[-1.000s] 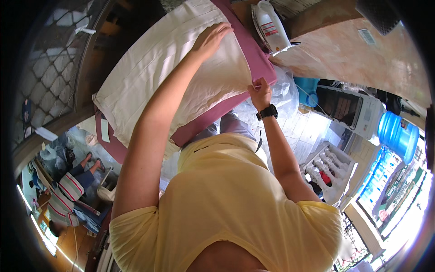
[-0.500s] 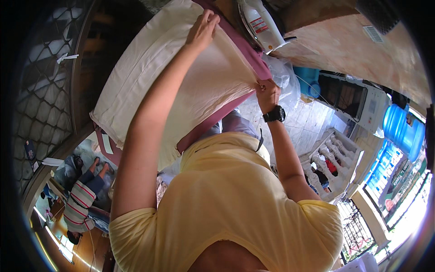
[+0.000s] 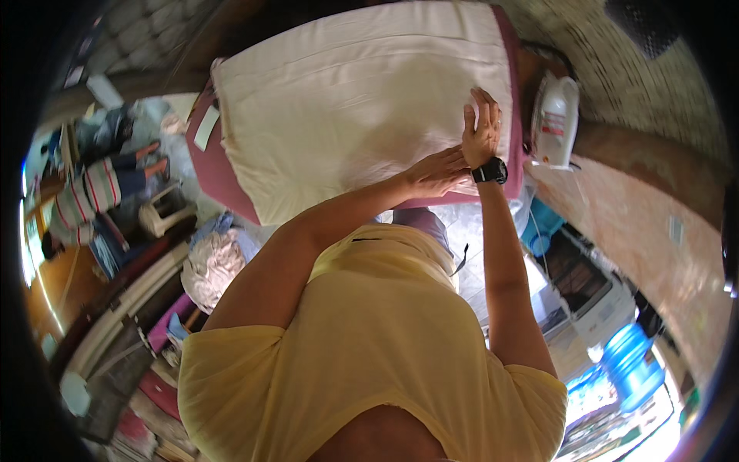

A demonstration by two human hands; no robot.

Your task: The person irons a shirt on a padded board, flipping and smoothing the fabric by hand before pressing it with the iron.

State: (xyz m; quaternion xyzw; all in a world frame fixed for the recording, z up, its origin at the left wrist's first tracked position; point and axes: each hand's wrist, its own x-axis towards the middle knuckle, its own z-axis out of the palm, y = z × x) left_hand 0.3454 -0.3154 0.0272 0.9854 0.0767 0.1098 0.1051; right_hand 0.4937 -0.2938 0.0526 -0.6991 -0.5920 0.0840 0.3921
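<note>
A cream cloth (image 3: 331, 100) lies spread across a maroon-covered board (image 3: 212, 158), whose cover shows along the left, right and near edges. Faint creases run along the cloth's far part. My left hand (image 3: 439, 171) rests flat on its near right area, fingers stretched toward my right wrist. Just beyond it, my right hand (image 3: 483, 131), with a black watch at the wrist, is flat on the cloth close to the right edge, fingers spread. Neither hand grips anything. A white clothes iron (image 3: 556, 119) stands to the right of the cloth.
At the left, a person in a striped top (image 3: 85, 194) is beside a beige stool (image 3: 165, 212). A pile of crumpled fabric (image 3: 215, 266) lies left of my body. A wall (image 3: 616, 192) rises on the right, with a blue water jug (image 3: 631, 366) lower down.
Both hands have let go of the cloth edge they were holding up. The cloth now lies flatter on the board, with both hands pressed on it near its right end. The view has turned.
</note>
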